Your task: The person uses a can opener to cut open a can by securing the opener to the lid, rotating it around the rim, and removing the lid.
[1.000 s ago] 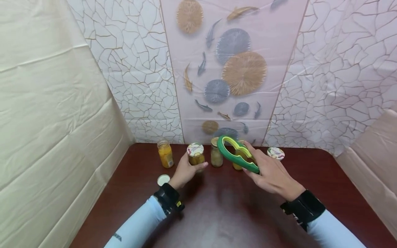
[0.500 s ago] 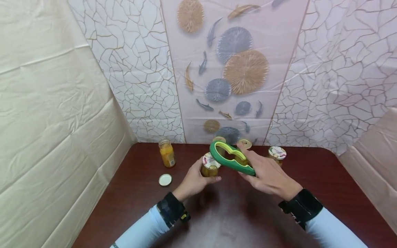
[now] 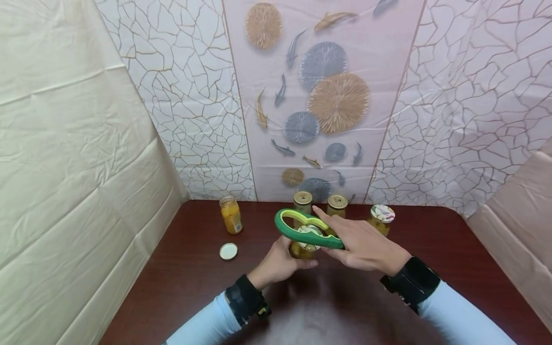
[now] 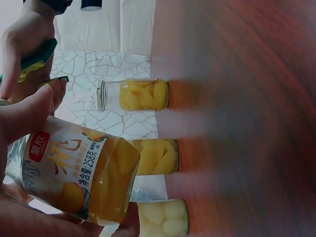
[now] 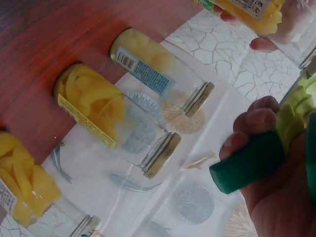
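My left hand (image 3: 280, 263) grips a glass jar of fruit (image 3: 301, 251) around its side, above the table. The jar has a patterned lid, and its printed label (image 4: 66, 165) faces the left wrist camera, where the jar is tilted. A green and yellow jar opener (image 3: 316, 241) is in my right hand (image 3: 371, 244), fingers and thumb around its handle end. In the head view the opener's looped end overlaps the jar's lid and hides part of it. The right wrist view shows the opener's green handle (image 5: 249, 160) under curled fingers.
A lidless jar of orange fruit (image 3: 231, 218) stands at the back left, with a loose white lid (image 3: 228, 251) before it. Two gold-lidded jars, one of pale fruit (image 5: 148, 61) and one of yellow fruit (image 5: 94, 101), stand behind my hands. Another jar (image 3: 382, 218) is at right.
My left hand has brought the jar rightward and nearer to me, away from the back row. My right hand has shifted left and slightly down, bringing the opener over the jar's lid.
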### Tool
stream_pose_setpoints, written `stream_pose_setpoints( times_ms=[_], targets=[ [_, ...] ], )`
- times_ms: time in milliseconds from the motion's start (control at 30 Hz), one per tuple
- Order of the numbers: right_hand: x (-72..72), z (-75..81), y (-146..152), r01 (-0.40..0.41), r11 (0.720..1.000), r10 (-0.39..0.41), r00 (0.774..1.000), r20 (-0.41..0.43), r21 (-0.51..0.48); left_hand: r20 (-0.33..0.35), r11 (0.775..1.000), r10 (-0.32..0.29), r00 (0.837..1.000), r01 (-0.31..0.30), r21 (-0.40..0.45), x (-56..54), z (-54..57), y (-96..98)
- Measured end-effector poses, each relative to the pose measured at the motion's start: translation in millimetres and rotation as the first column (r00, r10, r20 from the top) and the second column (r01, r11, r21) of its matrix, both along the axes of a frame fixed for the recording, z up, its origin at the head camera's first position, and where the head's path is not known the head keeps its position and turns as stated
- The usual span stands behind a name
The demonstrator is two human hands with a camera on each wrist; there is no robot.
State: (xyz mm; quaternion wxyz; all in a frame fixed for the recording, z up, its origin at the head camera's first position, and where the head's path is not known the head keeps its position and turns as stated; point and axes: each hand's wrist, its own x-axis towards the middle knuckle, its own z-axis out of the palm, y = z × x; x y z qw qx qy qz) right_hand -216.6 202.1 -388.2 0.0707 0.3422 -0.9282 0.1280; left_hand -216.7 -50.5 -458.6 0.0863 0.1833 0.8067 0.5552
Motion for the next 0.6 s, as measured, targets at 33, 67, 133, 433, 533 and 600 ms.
stream_pose_setpoints(
  times_ms=[33,67,133,433,533,600],
  targets=[
    [-0.4,-0.4,-0.8,-0.009,1.000,0.009,1.000,0.018,0.004,0.002,1.000,-0.006,1.000,0.006,0.000,0.7,-0.4,-0.1],
    [-0.9,-1.0,-1.5,-0.019,1.000,0.018,0.999,0.034,0.009,0.001,1.000,-0.013,1.000,0.013,0.005,1.3,-0.7,-0.3],
    [-1.9,-2.7,-2.4,-0.038,0.999,0.036,0.998,0.056,0.020,-0.008,1.000,-0.021,1.000,0.021,0.011,1.9,-1.6,-1.2],
    [-4.0,-8.4,-3.2,-0.070,0.994,0.077,0.994,-0.083,0.085,-0.044,0.997,-0.037,0.998,0.034,-0.073,5.0,-3.1,-2.1],
    [-3.9,-7.9,-5.4,-0.072,0.992,0.086,0.987,-0.138,0.103,-0.038,0.996,-0.040,0.998,0.037,-0.077,6.2,-3.5,-0.9],
    [-4.2,-8.3,-6.8,-0.076,0.991,0.093,0.982,-0.166,0.106,-0.039,0.996,-0.044,0.998,0.040,-0.083,7.0,-3.8,-0.1]
  ],
)
